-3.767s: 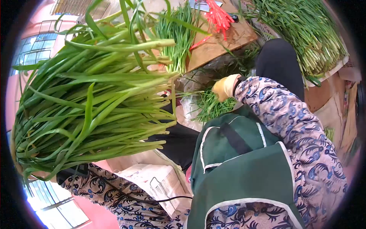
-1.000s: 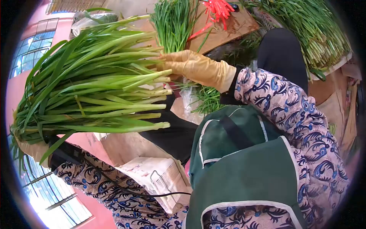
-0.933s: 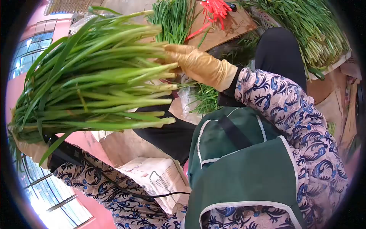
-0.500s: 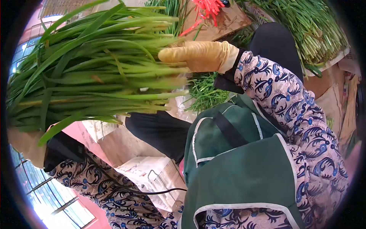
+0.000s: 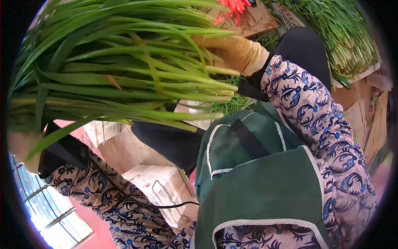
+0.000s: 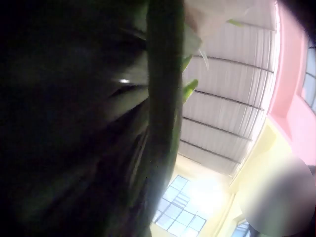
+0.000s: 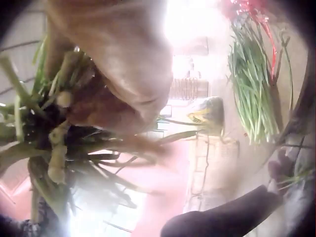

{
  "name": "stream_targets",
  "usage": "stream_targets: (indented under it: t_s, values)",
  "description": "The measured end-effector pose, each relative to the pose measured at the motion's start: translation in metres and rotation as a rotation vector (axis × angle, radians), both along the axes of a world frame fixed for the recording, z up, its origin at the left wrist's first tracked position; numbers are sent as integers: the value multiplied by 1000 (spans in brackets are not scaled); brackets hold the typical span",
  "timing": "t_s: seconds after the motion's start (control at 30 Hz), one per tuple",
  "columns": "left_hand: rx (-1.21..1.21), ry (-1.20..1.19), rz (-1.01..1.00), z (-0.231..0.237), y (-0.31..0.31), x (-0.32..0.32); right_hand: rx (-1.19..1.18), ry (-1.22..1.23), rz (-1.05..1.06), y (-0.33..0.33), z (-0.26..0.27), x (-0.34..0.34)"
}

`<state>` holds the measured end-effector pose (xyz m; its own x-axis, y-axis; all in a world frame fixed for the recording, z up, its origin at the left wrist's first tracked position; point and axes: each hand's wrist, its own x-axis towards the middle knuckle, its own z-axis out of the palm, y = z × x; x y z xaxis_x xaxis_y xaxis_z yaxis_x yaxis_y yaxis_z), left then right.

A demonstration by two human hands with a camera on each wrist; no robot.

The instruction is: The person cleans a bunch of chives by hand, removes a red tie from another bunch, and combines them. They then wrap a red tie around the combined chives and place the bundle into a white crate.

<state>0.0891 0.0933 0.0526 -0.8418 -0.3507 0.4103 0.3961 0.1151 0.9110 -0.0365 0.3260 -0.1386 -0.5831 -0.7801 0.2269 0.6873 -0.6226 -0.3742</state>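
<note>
A thick bunch of garlic chives [image 5: 112, 79] fills the upper left of the head view, leaves to the left and pale cut stems to the right. The gloved left hand [image 5: 23, 149] grips its leafy end from below, partly hidden by leaves. In the left wrist view, dark blurred leaves [image 6: 165, 98] cover most of the picture. The right hand [image 5: 234, 54], in a tan glove, is at the stem ends, its fingers hidden behind them. Seen from the right wrist, that hand [image 7: 118, 64] has curled fingers among the stems [image 7: 57, 153].
A big pile of garlic chives [image 5: 346, 39] lies at the upper right. Red ties [image 5: 236, 9] rest on a brown board [image 5: 253, 23], with a smaller bunch [image 7: 254, 89] beside them. Loose green trimmings [image 5: 228, 104] lie before the green apron [image 5: 257, 182]. A dark-clad knee [image 5: 304, 54] rises nearby.
The right hand has come up from the loose trimmings to the stem ends of the bunch. Over the last second, bunch and right hand have shifted up and right, and the bunch looks larger.
</note>
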Motion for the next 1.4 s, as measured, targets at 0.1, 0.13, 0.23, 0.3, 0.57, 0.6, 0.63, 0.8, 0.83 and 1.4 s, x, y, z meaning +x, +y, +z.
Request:
stream_targets:
  t_s: [0.1,0.13,0.23,0.3,0.57,0.6,0.63,0.8,0.83,1.4]
  values:
    - [39,-19,1,-12,8,4,-89,55,-29,-10,-5,-1]
    - [53,-23,-3,-16,11,4,-72,66,-18,-7,4,4]
    - [77,-35,-2,-24,14,5,69,110,-70,-12,7,4]
    - [90,-43,-1,-28,16,5,165,142,-82,-9,3,1]
    - [115,-61,1,-38,15,4,377,300,-247,-8,-3,-4]
    - [115,-64,2,-39,15,4,404,345,-280,-9,-2,-5]
    - [114,-67,4,-39,15,4,430,390,-314,-11,-2,-6]
    - [123,-74,3,-43,16,5,740,639,-283,-29,-53,-3]
    - [126,-72,4,-44,16,5,753,602,-217,-26,-50,0]
    - [153,-91,12,-55,21,11,1554,1440,272,-4,-99,-18]
